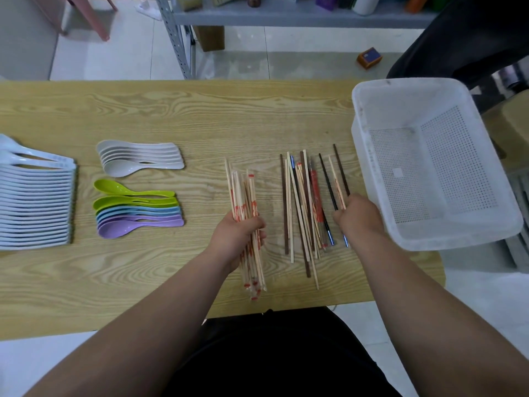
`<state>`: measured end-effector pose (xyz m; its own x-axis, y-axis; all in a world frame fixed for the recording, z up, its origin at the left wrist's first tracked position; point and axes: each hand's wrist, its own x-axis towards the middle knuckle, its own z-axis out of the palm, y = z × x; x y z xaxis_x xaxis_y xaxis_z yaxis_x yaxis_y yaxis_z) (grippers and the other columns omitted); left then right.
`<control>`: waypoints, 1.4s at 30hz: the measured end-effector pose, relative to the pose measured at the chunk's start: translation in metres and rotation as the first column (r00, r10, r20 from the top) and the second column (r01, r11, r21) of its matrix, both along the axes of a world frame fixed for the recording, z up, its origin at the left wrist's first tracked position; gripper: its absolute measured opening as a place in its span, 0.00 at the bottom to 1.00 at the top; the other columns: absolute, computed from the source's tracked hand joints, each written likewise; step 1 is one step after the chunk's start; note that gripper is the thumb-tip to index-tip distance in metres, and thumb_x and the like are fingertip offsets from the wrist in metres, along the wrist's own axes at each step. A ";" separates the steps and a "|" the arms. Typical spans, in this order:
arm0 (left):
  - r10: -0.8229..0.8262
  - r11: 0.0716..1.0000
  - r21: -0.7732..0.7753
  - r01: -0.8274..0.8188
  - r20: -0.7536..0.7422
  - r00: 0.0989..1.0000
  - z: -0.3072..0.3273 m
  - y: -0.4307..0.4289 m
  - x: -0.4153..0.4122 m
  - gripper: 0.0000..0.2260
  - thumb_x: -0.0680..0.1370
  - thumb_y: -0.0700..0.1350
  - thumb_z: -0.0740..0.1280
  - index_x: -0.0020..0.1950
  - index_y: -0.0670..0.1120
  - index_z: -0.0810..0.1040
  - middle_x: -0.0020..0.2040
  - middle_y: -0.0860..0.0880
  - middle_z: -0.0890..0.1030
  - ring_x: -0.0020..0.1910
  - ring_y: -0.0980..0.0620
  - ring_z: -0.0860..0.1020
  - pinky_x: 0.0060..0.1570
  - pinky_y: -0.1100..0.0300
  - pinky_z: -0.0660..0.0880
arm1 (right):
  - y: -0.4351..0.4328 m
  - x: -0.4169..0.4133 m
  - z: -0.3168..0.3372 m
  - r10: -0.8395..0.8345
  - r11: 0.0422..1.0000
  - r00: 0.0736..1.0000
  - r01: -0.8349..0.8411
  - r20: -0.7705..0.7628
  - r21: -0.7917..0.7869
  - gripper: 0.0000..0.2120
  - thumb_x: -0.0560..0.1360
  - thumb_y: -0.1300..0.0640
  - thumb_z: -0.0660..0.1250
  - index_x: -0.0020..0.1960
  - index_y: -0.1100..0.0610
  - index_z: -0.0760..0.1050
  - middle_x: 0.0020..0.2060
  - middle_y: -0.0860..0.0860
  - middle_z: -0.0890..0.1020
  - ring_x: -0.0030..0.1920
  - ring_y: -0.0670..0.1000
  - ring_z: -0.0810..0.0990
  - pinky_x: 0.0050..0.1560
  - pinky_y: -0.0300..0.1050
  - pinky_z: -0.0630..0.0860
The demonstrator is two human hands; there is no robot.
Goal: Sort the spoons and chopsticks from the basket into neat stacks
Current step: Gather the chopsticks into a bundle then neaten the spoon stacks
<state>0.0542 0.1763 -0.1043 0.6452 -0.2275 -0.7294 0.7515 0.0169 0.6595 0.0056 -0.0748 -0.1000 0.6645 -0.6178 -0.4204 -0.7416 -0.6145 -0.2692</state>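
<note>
My left hand (240,236) grips a bundle of wrapped bamboo chopsticks (243,193) with red print, held over the wooden table (171,116). My right hand (357,219) holds a few chopsticks (337,181), dark ones and a wrapped one, at the right edge of a loose pile of mixed chopsticks (300,210). The white perforated basket (429,167) stands tilted at the right, and nothing shows inside it. Spoons lie sorted at the left: a long pale blue stack (37,202), a white stack (140,157) and a stack of green, blue and purple spoons (137,213).
A metal shelf unit (286,12) with bottles stands behind the table. A person in dark clothes (463,38) is at the back right. A small orange box (369,58) lies on the floor. A pink stool (86,15) is at the back left.
</note>
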 end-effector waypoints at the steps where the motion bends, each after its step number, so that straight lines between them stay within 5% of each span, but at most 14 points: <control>1: 0.005 1.000 -0.012 -0.005 0.002 1.000 0.001 -0.001 0.001 0.08 0.74 0.36 0.71 0.50 0.41 0.76 0.40 0.41 0.79 0.34 0.47 0.80 0.37 0.54 0.77 | 0.009 0.000 0.010 -0.011 0.997 0.996 0.004 0.090 0.074 0.05 0.77 0.56 0.69 0.52 0.54 0.76 0.42 0.50 0.81 0.38 0.49 0.80 0.34 0.42 0.72; 6: 0.028 0.997 -0.068 -0.026 0.014 1.000 0.006 -0.015 0.000 0.06 0.74 0.38 0.71 0.50 0.41 0.77 0.39 0.43 0.79 0.34 0.48 0.80 0.36 0.54 0.77 | 0.080 0.001 0.048 0.045 0.862 0.979 -0.139 0.200 0.487 0.07 0.74 0.53 0.72 0.50 0.48 0.77 0.43 0.42 0.81 0.44 0.42 0.80 0.37 0.37 0.71; 10: 0.028 0.989 -0.146 -0.019 0.062 0.998 0.006 -0.021 -0.006 0.15 0.75 0.42 0.74 0.56 0.34 0.79 0.46 0.38 0.84 0.45 0.43 0.83 0.48 0.50 0.80 | 0.109 -0.001 0.037 0.067 0.843 0.969 -0.182 0.238 0.506 0.09 0.71 0.55 0.74 0.47 0.48 0.76 0.39 0.44 0.82 0.40 0.43 0.79 0.36 0.33 0.70; 14: 0.041 0.999 0.002 -0.041 0.107 0.993 -0.002 -0.014 -0.007 0.10 0.67 0.41 0.75 0.45 0.43 0.79 0.38 0.44 0.81 0.39 0.44 0.80 0.45 0.49 0.77 | 0.097 -0.002 0.028 0.030 0.763 0.980 -0.150 0.197 0.629 0.13 0.71 0.48 0.77 0.48 0.47 0.74 0.43 0.46 0.84 0.41 0.45 0.84 0.42 0.42 0.80; 18: 0.086 0.991 0.092 -0.093 0.082 0.993 -0.011 -0.010 -0.007 0.06 0.73 0.36 0.74 0.45 0.44 0.79 0.34 0.47 0.79 0.34 0.48 0.78 0.43 0.51 0.77 | 0.055 -0.002 0.008 0.009 0.956 0.978 -0.069 0.210 0.284 0.12 0.76 0.46 0.72 0.53 0.50 0.75 0.48 0.45 0.80 0.46 0.46 0.80 0.42 0.42 0.75; 22: 0.075 0.991 0.109 -0.081 0.063 0.995 -0.018 -0.008 -0.008 0.07 0.72 0.38 0.75 0.48 0.44 0.80 0.36 0.47 0.80 0.36 0.48 0.79 0.44 0.51 0.78 | 0.027 0.002 -0.012 0.015 0.991 0.996 -0.026 0.087 0.131 0.13 0.77 0.47 0.71 0.57 0.52 0.73 0.48 0.46 0.78 0.43 0.46 0.77 0.37 0.42 0.70; 28: 0.058 0.995 0.077 -0.060 0.028 0.998 -0.021 -0.016 -0.009 0.08 0.73 0.37 0.74 0.49 0.43 0.78 0.38 0.46 0.79 0.36 0.47 0.80 0.43 0.53 0.80 | 0.020 0.009 -0.027 -0.020 0.981 0.999 0.012 0.042 0.193 0.04 0.78 0.52 0.68 0.51 0.51 0.76 0.44 0.48 0.82 0.39 0.46 0.77 0.35 0.41 0.70; 33: 0.038 0.998 0.045 -0.038 0.003 0.999 -0.023 -0.021 -0.008 0.09 0.73 0.37 0.75 0.50 0.43 0.78 0.39 0.45 0.81 0.39 0.46 0.82 0.44 0.51 0.80 | 0.015 0.002 -0.013 -0.081 0.981 0.996 0.073 0.037 0.180 0.05 0.75 0.52 0.70 0.49 0.52 0.76 0.41 0.47 0.80 0.39 0.49 0.78 0.36 0.43 0.72; 36: 0.022 0.999 0.026 -0.022 0.012 1.000 -0.025 -0.024 -0.007 0.09 0.74 0.40 0.75 0.50 0.44 0.78 0.39 0.45 0.81 0.40 0.45 0.82 0.48 0.46 0.81 | 0.031 -0.003 0.001 -0.174 0.919 0.967 0.091 0.187 0.384 0.05 0.73 0.52 0.72 0.46 0.50 0.78 0.40 0.45 0.81 0.40 0.46 0.80 0.36 0.41 0.72; 42: 0.018 0.999 -0.038 -0.015 0.068 0.998 -0.014 -0.035 -0.006 0.05 0.76 0.37 0.73 0.47 0.42 0.78 0.38 0.44 0.82 0.37 0.46 0.82 0.40 0.53 0.81 | 0.077 -0.008 0.008 0.071 0.759 0.981 -0.169 0.179 0.629 0.02 0.74 0.52 0.73 0.44 0.48 0.80 0.37 0.43 0.82 0.39 0.42 0.80 0.41 0.40 0.76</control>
<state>0.0485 0.1410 -0.1187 0.6968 -0.2432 -0.6748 0.7044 0.0548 0.7077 -0.0020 0.0021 -0.0922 0.7949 -0.1496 -0.5881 -0.5994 -0.3444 -0.7226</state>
